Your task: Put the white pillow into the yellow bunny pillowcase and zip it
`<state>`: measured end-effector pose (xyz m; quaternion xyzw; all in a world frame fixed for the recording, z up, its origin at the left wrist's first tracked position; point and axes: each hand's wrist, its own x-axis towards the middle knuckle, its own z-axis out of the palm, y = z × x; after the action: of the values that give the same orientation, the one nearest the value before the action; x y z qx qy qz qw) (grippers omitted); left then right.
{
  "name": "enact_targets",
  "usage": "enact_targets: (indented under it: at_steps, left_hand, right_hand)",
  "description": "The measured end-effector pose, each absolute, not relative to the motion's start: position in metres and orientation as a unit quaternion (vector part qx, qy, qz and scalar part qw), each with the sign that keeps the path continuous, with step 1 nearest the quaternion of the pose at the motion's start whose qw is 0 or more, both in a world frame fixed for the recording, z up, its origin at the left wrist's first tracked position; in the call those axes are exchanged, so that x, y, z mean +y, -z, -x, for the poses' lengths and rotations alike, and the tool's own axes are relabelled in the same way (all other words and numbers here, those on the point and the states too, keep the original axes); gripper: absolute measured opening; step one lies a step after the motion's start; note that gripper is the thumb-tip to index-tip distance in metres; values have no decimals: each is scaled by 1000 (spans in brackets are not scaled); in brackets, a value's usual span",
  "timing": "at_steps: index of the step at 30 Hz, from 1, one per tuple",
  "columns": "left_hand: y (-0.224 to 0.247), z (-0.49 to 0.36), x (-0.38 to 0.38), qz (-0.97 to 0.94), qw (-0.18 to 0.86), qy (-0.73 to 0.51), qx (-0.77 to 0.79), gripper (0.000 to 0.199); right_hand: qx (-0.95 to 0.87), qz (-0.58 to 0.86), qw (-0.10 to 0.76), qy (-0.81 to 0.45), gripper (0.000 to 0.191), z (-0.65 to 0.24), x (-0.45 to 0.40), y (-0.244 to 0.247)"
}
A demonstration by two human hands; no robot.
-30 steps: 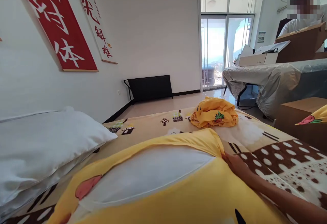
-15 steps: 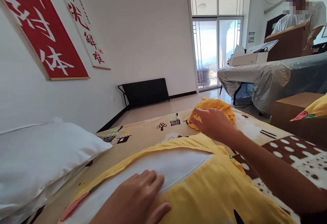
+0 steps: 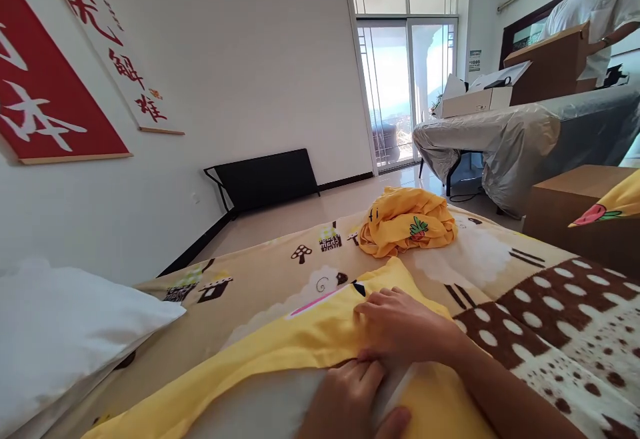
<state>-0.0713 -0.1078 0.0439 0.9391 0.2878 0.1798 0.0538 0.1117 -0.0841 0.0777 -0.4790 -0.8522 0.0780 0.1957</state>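
A yellow pillowcase (image 3: pixel 300 342) lies in front of me on the patterned bed cover, its opening facing up. White pillow (image 3: pixel 260 399) shows inside the opening. My right hand (image 3: pixel 395 325) is closed on the far edge of the pillowcase, fingers over the cloth and thumb by the rim. Just below it, my left hand (image 3: pixel 347 395) lies on the white pillow within the opening, thumb apart from the bent fingers; its fingertips are partly hidden. Beyond my hands sits a bunched yellow cloth (image 3: pixel 407 222) with a printed pineapple, touched by neither hand.
Another white pillow (image 3: pixel 75 339) lies at the left on the bed cover (image 3: pixel 280 272). A cardboard box (image 3: pixel 575 192) stands at the right, with yellow cloth beside it. Behind are a plastic-covered table (image 3: pixel 500 125) with boxes, a person (image 3: pixel 595 25), and a folded black table (image 3: pixel 265 182).
My right hand has left the bunched yellow cloth and come nearer, onto the pillowcase's edge. My left hand has shifted right along the opening. The view has turned slightly right.
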Motion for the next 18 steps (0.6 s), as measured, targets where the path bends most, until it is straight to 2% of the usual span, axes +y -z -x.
enact_targets:
  at_steps: [2, 4, 6, 10, 11, 15, 18]
  left_hand:
    - [-38, 71, -109, -941, -48, -241, 231, 10]
    - [-38, 70, -111, -931, -127, -285, 188, 11]
    - [-40, 68, -112, -926, -141, -304, 173, 14]
    - [-42, 65, -112, -923, -151, -314, 162, 13]
    - [-41, 64, -112, -921, -162, -318, 154, 14]
    - [-34, 65, -114, -904, -229, -329, 149, 16]
    - [-42, 65, -119, -906, -261, -285, 170, 15]
  right_hand:
    - [-851, 488, 182, -59, 43, -108, -84, -79]
    - [-849, 494, 176, -56, 38, -106, -83, -79]
    - [-858, 480, 172, -64, 38, -109, -83, -80]
    - [-881, 438, 162, -79, 53, -117, -86, -81]
    - [-880, 440, 162, -72, 52, -117, -87, -81]
    - [-816, 542, 203, -9, 26, -110, -84, -77]
    - [-725, 631, 273, 29, 28, -111, -80, -80]
